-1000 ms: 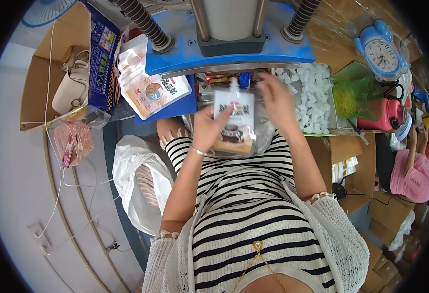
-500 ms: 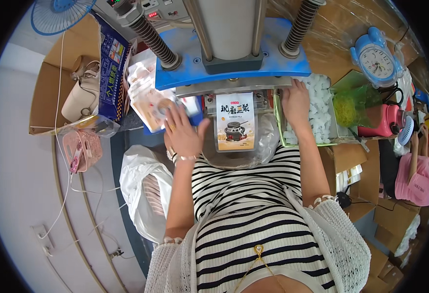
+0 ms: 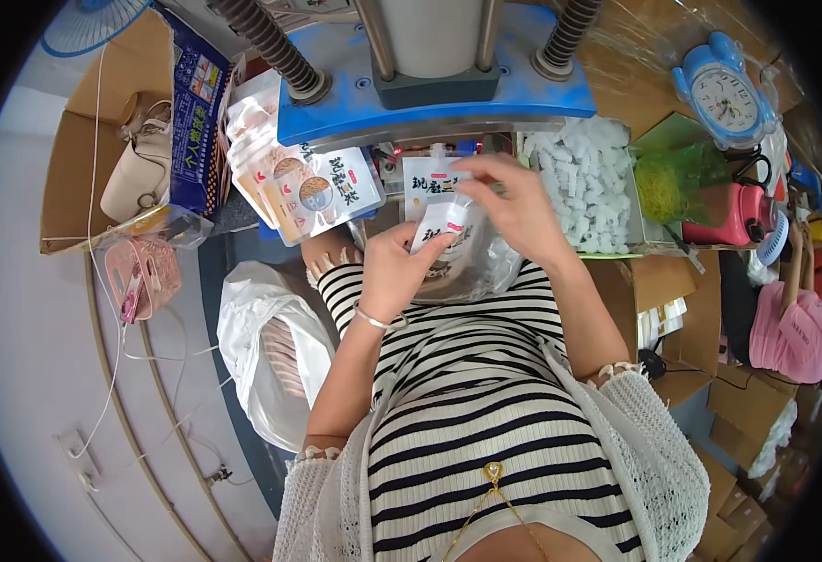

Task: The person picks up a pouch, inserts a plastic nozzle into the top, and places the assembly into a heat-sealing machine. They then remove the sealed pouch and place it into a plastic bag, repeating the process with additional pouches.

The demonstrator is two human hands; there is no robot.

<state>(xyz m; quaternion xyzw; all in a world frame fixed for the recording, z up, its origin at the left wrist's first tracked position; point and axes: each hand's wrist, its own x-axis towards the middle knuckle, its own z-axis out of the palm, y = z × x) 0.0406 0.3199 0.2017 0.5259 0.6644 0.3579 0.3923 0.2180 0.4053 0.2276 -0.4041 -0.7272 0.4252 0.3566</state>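
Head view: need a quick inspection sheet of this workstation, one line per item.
Surface: blue press plate with two coil springs; bench below mostly covered.
Job's things: printed pouch held in front of the press; stack of printed pouches to its left; bin of small white parts to its right.
Clutter: blue alarm clock, green bag, pink basket, white plastic bag, cardboard boxes.
Grippers: left hand pinches the pouch's lower part; right hand holds its top.
Cables: white cord trailing across the floor at left.
Surroundings: fan at top left.
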